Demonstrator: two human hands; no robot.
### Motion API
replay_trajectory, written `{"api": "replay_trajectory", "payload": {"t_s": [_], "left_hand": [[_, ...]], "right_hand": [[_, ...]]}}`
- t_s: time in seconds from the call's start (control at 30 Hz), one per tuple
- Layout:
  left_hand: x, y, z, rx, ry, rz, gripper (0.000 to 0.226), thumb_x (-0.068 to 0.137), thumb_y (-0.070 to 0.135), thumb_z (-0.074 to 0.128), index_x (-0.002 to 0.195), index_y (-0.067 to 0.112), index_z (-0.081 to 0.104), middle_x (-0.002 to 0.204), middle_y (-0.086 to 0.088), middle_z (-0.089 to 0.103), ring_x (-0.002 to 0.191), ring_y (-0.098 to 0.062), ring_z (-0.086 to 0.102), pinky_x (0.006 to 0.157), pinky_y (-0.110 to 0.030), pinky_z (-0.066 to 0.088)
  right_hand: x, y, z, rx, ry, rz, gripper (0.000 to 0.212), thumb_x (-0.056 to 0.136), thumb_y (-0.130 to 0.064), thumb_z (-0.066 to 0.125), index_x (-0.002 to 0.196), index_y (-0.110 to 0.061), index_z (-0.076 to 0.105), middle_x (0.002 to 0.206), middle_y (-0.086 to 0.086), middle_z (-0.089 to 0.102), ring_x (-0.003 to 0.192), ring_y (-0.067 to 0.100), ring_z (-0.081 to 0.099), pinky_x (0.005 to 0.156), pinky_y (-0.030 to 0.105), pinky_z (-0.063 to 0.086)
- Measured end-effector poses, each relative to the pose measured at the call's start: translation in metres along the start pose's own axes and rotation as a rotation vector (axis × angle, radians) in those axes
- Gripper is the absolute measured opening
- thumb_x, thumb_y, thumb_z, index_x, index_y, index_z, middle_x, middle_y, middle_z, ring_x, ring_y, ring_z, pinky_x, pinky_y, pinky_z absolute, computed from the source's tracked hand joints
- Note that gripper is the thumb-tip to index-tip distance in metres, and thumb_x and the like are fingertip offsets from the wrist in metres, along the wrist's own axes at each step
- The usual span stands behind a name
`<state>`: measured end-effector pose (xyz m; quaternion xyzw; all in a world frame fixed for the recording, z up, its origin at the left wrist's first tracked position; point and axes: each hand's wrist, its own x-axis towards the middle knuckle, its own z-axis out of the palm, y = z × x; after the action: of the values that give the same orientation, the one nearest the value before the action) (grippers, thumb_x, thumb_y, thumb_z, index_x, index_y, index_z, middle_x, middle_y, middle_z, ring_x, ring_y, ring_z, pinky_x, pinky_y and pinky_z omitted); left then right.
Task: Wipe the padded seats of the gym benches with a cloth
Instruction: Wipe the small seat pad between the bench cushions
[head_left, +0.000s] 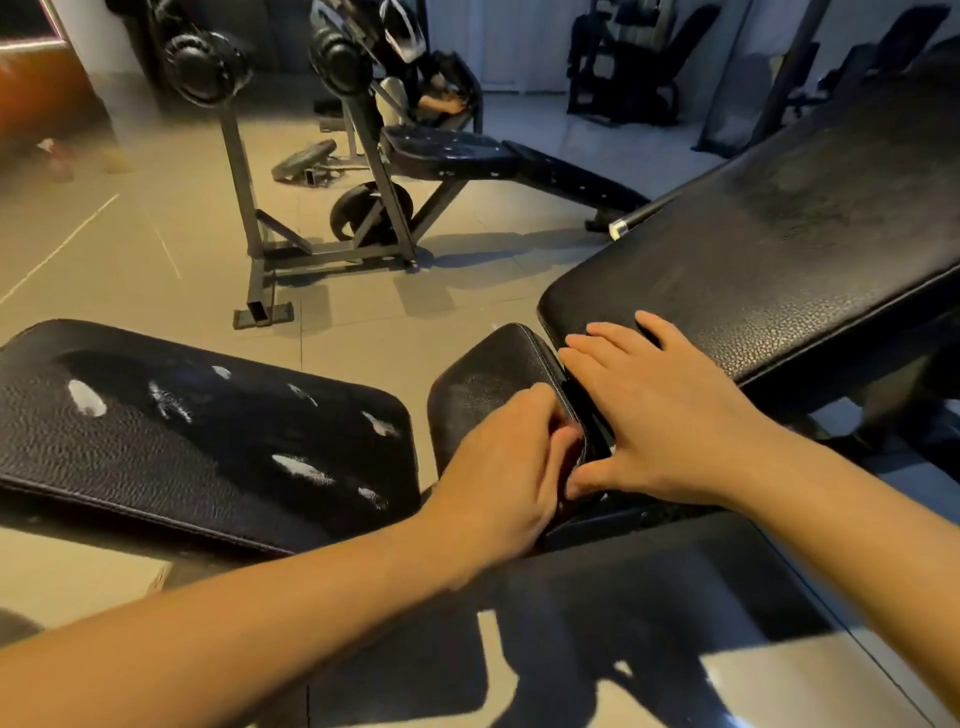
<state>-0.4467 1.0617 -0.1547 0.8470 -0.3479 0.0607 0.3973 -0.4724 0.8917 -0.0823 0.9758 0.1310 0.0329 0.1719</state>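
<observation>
A small black padded seat sits at the centre, beside a long inclined black back pad on the right. My left hand curls its fingers round the seat's right edge. My right hand lies flat with straight fingers across the gap, fingertips on the lower end of the back pad, thumb down by the seat's edge. No cloth shows in view. A second wide black pad with worn white patches lies to the left.
Another bench with a rack stands on the tiled floor ahead, with weight plates by its frame. A metal bar end pokes out beside the back pad. A person sits at the far back. More machines stand at the back right.
</observation>
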Motion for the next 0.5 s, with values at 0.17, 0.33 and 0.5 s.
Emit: {"api": "replay_trajectory", "payload": {"t_s": [0.17, 0.33, 0.5], "left_hand": [[0.028, -0.075, -0.011, 0.342, 0.040, -0.283, 0.022, 0.108, 0.039, 0.039, 0.100, 0.019, 0.043, 0.095, -0.002, 0.060, 0.084, -0.026, 0.058, 0.069, -0.039, 0.040], [0.052, -0.087, -0.035, 0.588, -0.057, -0.417, 0.026, 0.105, 0.039, 0.049, 0.110, 0.014, 0.051, 0.105, -0.009, 0.067, 0.094, -0.030, 0.062, 0.078, -0.041, 0.049], [0.070, -0.083, -0.066, 0.109, 0.339, -0.436, 0.034, 0.098, 0.032, 0.065, 0.126, 0.014, 0.055, 0.099, 0.003, 0.059, 0.091, -0.018, 0.058, 0.077, -0.030, 0.045]], "right_hand": [[0.001, -0.002, 0.000, 0.022, -0.027, -0.004, 0.125, 0.061, -0.092, 0.051, 0.156, -0.013, 0.033, 0.162, 0.005, 0.034, 0.153, 0.025, 0.024, 0.126, 0.052, 0.011], [0.000, -0.002, -0.002, 0.037, -0.023, 0.000, 0.125, 0.063, -0.093, 0.052, 0.158, -0.015, 0.031, 0.164, 0.004, 0.032, 0.154, 0.024, 0.022, 0.127, 0.051, 0.010], [-0.003, -0.004, -0.008, 0.035, -0.045, -0.002, 0.123, 0.068, -0.092, 0.052, 0.161, -0.017, 0.021, 0.168, 0.002, 0.021, 0.156, 0.022, 0.012, 0.127, 0.048, 0.003]]}}
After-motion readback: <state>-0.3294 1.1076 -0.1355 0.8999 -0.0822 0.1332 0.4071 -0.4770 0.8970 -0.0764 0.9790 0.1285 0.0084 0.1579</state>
